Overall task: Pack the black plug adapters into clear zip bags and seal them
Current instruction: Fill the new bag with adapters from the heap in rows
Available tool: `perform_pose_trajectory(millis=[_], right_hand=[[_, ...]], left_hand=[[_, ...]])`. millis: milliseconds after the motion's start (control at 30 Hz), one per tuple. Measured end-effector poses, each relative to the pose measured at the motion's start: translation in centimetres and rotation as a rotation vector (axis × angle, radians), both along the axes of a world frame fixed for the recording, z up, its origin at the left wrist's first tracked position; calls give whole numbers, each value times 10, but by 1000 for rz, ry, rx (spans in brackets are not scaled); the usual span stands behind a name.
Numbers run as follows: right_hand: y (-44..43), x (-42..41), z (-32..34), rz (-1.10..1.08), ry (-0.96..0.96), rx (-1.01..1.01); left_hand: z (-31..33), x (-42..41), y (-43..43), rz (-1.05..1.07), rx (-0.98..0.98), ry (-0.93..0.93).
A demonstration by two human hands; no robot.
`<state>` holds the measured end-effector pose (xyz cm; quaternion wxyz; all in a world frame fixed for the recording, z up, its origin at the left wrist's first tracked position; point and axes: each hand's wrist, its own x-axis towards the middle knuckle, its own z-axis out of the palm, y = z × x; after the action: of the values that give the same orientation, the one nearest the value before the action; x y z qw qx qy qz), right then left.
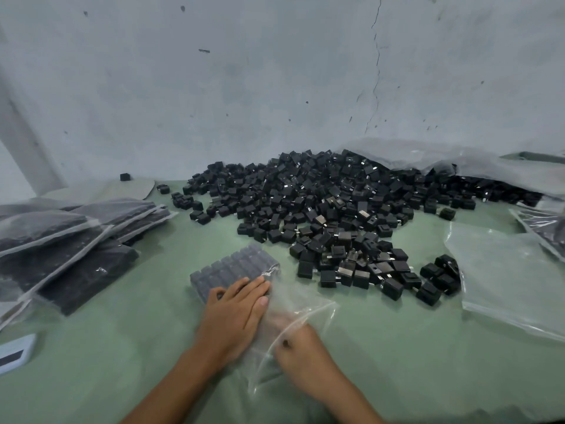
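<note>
left hand (235, 313) presses flat, fingers straight, on the filled zip bag (235, 270); right hand's (293, 338) fingers blurred, cannot tell.

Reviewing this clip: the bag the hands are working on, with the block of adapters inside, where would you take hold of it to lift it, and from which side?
Likely under the packed block, coming from the near-left side. The adapters sit in tight rows at the far end of the bag, so the weight is there; the near end is loose, crumpled film. The left hand lies flat on the block; the right hand is blurred at the loose film.
</note>
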<state>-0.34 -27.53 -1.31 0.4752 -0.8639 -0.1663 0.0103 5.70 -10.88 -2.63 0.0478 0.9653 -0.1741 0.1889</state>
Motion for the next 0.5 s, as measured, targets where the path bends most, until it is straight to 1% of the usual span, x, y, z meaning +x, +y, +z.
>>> perform_pose_trajectory(millis=[67, 100, 133, 200, 233, 300, 400, 500], right_hand=[[-19, -22, -2, -18, 11, 39], [-30, -27, 0, -72, 34, 49], [-41, -25, 3, -153, 6, 76], [-62, -17, 15, -327, -114, 140], [-72, -6, 22, -397, -185, 122], [-86, 19, 35, -434, -247, -40], [-92, 59, 39, -293, -124, -396], [-89, 81, 27, -173, -62, -620]], left_hand=[[-1, 0, -1, 7, -16, -19], [-2, 1, 0, 11, -18, -21], [-3, 2, 0, 14, -20, -19], [-5, 3, 0, 20, -25, -9], [-6, 3, 0, 21, -20, -6], [-7, 2, -1, 21, -7, -8], [-5, 1, -2, 26, -13, -19], [-3, 0, -3, 24, -31, -14]])
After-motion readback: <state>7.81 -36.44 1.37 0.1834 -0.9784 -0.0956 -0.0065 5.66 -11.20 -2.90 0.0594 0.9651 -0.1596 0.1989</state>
